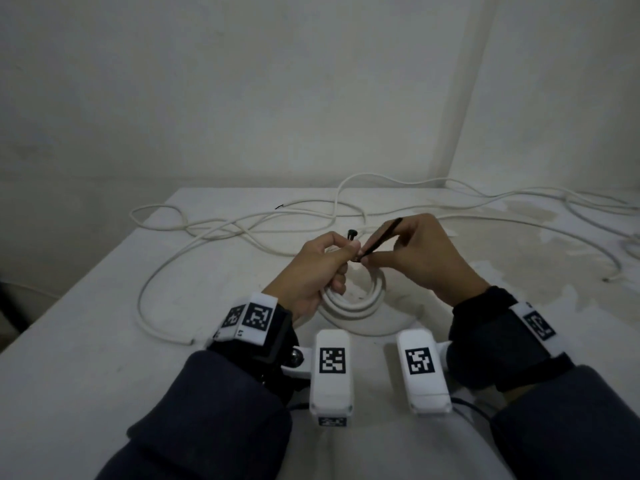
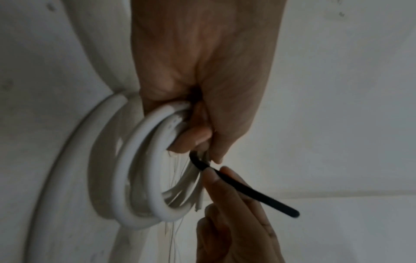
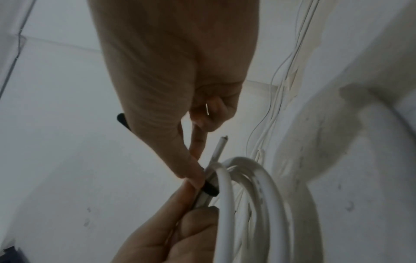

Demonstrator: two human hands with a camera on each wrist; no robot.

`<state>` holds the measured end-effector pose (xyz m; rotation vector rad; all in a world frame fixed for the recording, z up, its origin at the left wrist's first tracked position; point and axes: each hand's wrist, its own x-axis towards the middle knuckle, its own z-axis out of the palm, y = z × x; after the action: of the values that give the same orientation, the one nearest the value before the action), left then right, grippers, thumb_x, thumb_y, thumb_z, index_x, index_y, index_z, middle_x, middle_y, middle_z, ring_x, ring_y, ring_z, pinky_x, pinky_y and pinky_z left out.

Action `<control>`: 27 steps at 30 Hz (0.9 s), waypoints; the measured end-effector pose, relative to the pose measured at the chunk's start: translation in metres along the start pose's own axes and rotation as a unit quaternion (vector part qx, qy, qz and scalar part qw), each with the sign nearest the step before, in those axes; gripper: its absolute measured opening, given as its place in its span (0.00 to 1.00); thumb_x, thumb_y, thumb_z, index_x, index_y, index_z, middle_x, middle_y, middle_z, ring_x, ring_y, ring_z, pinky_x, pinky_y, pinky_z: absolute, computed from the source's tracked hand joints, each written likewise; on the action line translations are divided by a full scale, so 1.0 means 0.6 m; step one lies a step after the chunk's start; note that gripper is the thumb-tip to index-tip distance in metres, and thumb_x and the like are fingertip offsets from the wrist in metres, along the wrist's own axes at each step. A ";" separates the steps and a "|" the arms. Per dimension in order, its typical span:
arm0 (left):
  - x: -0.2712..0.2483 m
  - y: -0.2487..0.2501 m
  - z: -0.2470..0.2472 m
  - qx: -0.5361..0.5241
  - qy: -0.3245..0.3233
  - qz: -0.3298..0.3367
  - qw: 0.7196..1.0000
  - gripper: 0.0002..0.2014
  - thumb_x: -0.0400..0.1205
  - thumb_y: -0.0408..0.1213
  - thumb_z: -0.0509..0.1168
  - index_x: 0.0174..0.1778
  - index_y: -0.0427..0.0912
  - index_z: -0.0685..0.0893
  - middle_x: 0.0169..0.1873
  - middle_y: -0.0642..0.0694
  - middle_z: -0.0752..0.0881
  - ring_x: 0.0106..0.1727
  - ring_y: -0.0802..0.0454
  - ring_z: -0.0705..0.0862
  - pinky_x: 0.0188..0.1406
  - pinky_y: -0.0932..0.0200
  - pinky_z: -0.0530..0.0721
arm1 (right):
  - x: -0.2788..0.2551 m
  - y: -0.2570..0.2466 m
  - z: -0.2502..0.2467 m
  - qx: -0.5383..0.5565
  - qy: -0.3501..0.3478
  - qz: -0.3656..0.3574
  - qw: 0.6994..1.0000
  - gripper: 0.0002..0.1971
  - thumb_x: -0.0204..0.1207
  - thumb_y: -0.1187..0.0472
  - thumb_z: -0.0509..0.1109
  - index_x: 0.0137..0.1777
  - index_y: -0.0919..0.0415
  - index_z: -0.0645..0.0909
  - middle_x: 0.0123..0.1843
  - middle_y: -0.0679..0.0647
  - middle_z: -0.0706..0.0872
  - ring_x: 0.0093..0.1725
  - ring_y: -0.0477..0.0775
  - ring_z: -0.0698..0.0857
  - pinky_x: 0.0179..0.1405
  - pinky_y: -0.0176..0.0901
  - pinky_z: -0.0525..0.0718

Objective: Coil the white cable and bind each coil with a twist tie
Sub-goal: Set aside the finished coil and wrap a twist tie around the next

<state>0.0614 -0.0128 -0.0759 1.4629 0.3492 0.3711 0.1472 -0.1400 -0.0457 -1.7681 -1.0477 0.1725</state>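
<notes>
Coil (image 1: 356, 299) gripped in left hand (image 1: 313, 268), black twist tie (image 1: 381, 237) pinched by right hand (image 1: 420, 258); binding begun, untwisted; loose cable (image 1: 242, 223) left on table (image 1: 104, 323).

Bare plain room, kind unclear: white table (image 1: 104, 306) in corner, blank stained walls (image 1: 242, 81).

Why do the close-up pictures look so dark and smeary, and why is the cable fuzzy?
Head view: dim, greyish room light, but the left hand, right hand and black twist tie are fairly sharp. Left wrist view: dark, and the coil of white cable is streaked with blur. Right wrist view: dim and soft; the coil sits close to the lens and looks fuzzy.
</notes>
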 end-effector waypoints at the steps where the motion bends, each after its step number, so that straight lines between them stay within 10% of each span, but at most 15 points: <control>1: -0.001 0.001 0.002 -0.002 -0.006 0.000 1.000 0.10 0.85 0.36 0.62 0.36 0.42 0.77 0.14 0.56 0.69 0.15 0.61 0.64 0.14 0.70 0.66 | 0.001 0.001 0.001 -0.017 0.010 -0.004 1.000 0.09 0.61 0.71 0.82 0.35 0.58 0.89 0.22 0.37 0.83 0.26 0.36 0.80 0.30 0.24 0.71; 6: -0.004 0.001 0.011 -0.014 -0.006 -0.007 1.000 0.11 0.86 0.36 0.61 0.36 0.41 0.74 0.14 0.56 0.67 0.14 0.61 0.62 0.13 0.70 0.64 | 0.003 0.014 0.000 -0.005 0.015 -0.005 1.000 0.09 0.59 0.73 0.83 0.32 0.61 0.87 0.35 0.55 0.91 0.40 0.54 0.91 0.48 0.49 0.89; 13: -0.003 0.003 0.017 -0.037 -0.006 -0.029 0.999 0.09 0.86 0.38 0.61 0.42 0.37 0.76 0.16 0.54 0.66 0.16 0.62 0.61 0.13 0.70 0.64 | 0.007 0.020 -0.001 -0.061 0.030 -0.054 0.996 0.10 0.59 0.70 0.84 0.30 0.57 0.86 0.31 0.51 0.90 0.35 0.49 0.89 0.42 0.45 0.88; 19: 0.001 0.000 0.016 -0.054 0.025 -0.036 0.998 0.30 0.84 0.40 0.65 0.75 0.31 0.60 0.13 0.56 0.70 0.14 0.62 0.65 0.13 0.69 0.67 | 0.007 0.022 -0.001 -0.070 0.043 -0.078 0.994 0.17 0.59 0.72 0.83 0.25 0.50 0.83 0.26 0.42 0.87 0.32 0.45 0.87 0.36 0.34 0.83; 27: -0.004 0.003 0.019 -0.046 0.000 -0.003 0.999 0.08 0.86 0.36 0.61 0.45 0.38 0.83 0.14 0.56 0.65 0.14 0.62 0.61 0.12 0.70 0.65 | 0.010 0.026 0.001 -0.026 0.020 -0.070 0.997 0.08 0.62 0.70 0.82 0.34 0.57 0.89 0.34 0.52 0.91 0.38 0.50 0.89 0.44 0.41 0.86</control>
<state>0.0644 -0.0237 -0.0732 1.3721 0.3309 0.3777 0.1593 -0.1364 -0.0567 -1.7304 -1.1520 0.0238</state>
